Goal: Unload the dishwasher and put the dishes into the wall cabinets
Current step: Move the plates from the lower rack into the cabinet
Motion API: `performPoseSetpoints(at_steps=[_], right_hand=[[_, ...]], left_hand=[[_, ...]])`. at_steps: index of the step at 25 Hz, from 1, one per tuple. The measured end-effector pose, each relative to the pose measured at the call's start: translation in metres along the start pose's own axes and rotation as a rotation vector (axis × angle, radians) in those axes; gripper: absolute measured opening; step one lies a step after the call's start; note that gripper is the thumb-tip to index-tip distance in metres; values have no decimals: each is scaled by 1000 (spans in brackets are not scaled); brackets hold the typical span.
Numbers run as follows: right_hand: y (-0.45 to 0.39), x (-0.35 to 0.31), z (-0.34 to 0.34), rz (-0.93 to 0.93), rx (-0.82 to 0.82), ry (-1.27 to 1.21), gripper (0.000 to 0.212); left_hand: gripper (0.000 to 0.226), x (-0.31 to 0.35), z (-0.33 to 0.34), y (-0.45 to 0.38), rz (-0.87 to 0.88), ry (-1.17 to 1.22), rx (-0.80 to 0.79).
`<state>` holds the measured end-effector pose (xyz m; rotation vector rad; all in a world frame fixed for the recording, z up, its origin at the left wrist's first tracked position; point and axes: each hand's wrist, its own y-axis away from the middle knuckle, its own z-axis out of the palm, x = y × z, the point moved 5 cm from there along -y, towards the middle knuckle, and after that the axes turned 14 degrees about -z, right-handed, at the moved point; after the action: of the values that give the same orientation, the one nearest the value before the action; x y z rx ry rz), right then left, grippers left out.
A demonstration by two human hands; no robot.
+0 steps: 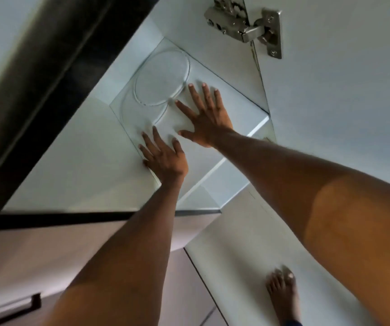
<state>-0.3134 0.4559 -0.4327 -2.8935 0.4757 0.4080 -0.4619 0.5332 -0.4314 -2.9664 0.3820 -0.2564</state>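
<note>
both arms reach forward and up into an open wall cabinet (76, 161). the left hand (164, 158) lies palm down with fingers straight and slightly spread, at the front left edge of a pale shelf (241, 114). the right hand (204, 118) lies farther in, palm down, fingers straight and fanned wide, flat on the same shelf. neither hand grips anything.

two round clear glass plates are on the shelf. the rear plate (162, 76) lies toward the back of the cabinet and overlaps the front plate (128, 109), of which only part of the rim shows. the right hand's fingertips (190, 87) are just beside the rim of the rear plate; whether they touch it cannot be told. the left hand's fingertips are near the front plate's rim.

surroundings: one metal hinge (245, 24) is fixed at the upper right, where the open cabinet door (342, 102) meets the cabinet side. a dark panel (36, 78) runs diagonally along the left. below, one dark drawer handle (12, 309) shows at lower left, and one bare foot (283, 295) stands on a pale floor (236, 267) at lower right.

count: two hands, two plates, one hinge, one handle, one foot.
</note>
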Motion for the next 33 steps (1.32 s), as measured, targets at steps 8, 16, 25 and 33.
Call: performPoseSetpoints(at_steps=[8,16,25,33], right_hand=[[152,2,-31,-97,-136,-56,56],[437,6,-42,51,-385,-212,52],[681,217,-157,167,-302,-171,39],[643,446,-220,265,-56,-192,45]], left_hand=[[70,-19,-37,172,183,-132,-292],[81,14,-63,446,-57,-58,-726],[38,112,-100,724,118,403,-736],[40,294,-50,700,-9,636,-734]])
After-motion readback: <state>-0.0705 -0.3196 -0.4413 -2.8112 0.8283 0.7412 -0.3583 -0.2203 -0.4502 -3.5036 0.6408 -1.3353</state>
